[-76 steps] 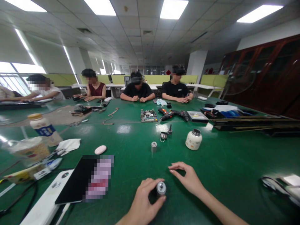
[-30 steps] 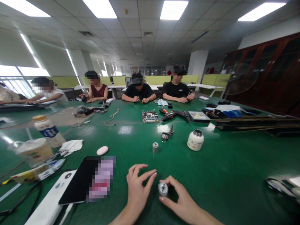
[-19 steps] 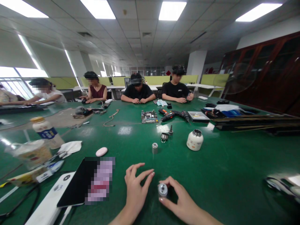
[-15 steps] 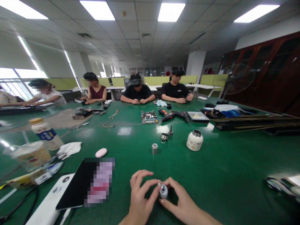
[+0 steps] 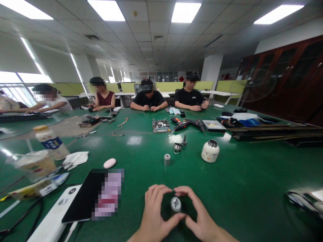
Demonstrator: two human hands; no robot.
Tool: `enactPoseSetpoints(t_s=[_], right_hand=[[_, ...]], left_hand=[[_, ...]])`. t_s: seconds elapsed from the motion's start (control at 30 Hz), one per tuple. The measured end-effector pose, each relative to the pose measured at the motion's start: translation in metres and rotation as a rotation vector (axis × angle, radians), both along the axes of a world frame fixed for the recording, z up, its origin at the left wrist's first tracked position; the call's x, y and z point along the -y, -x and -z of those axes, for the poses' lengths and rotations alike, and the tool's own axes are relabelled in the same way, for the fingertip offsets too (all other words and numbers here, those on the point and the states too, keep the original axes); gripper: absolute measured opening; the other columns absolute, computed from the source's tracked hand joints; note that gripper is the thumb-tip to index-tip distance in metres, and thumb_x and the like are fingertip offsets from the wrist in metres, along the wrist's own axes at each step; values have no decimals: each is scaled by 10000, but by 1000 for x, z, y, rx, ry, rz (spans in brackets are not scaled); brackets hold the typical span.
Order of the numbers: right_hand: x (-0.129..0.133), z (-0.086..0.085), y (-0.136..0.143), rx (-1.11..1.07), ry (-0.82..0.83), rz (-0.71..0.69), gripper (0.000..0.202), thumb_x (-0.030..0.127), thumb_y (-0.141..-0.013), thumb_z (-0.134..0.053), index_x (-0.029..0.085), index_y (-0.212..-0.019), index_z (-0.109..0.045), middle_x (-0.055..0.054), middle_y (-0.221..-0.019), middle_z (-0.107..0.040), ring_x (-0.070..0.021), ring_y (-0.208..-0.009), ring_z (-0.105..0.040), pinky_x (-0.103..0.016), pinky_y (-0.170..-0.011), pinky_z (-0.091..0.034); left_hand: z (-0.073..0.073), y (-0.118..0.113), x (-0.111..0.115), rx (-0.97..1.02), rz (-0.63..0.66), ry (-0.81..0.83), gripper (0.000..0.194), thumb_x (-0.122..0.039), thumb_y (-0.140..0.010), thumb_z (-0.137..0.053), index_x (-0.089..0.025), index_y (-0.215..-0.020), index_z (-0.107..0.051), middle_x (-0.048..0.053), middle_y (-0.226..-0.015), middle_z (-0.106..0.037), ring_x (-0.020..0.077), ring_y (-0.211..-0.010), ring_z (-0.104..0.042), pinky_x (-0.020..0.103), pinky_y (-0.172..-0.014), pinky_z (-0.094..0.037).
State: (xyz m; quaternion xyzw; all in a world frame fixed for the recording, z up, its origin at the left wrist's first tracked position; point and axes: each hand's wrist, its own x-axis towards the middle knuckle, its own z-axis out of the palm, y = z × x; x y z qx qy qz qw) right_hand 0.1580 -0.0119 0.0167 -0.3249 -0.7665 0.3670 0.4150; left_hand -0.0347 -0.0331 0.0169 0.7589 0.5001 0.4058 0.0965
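Note:
A small silver metal cylinder that looks like a motor (image 5: 176, 204) stands on the green table in front of me, its round end face up with a dark centre. My left hand (image 5: 157, 210) curves around its left side, the thumb reaching along the near side. On the other side, my right hand (image 5: 198, 211) bends in the same way, fingertips close to those of my left hand. Both hands are open with a gap visible around most of the cylinder; whether the left thumb touches it I cannot tell. Farther off stands a similar silver cylinder (image 5: 167, 159).
Beyond are a small metal pot-like part (image 5: 177, 148), a cream jar (image 5: 210, 152), a circuit board (image 5: 160, 125) and power drills (image 5: 181, 126). To the left lie a pink oval case (image 5: 109, 163), a dark tablet (image 5: 83, 198), a power bank (image 5: 54, 215) and a bottle (image 5: 51, 144). Several people sit opposite.
My left fingers and thumb have moved off the cylinder's top edge and spread around it. My right fingers have opened away from its side. The cylinder stays in place.

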Motion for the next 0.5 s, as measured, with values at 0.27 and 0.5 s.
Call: enactPoseSetpoints(t_s=[0.27,0.5], right_hand=[[2,-10,-6,-29,-176,-98,411,124,-823,-494,263,-1190,-614,-88,-1160,-695,-292,-1157,-583,-481,-1004,-450],[-7,-17,-1,-39,-42,161,139,213,-888,-595,230,-1021,-633,-65,-981,-702,-238,-964,-648,-391,-883,-505]], left_hand=[[6,-1,-3,-64,-13,16,279,-402,-735,-801,-230,-922,-687,88,-1046,-630,313,-1039,-506,466,-877,-434],[0,-3,-3,-68,-8,30,259,-355,-708,-822,-214,-873,-681,83,-1004,-638,315,-1021,-503,468,-868,-426]])
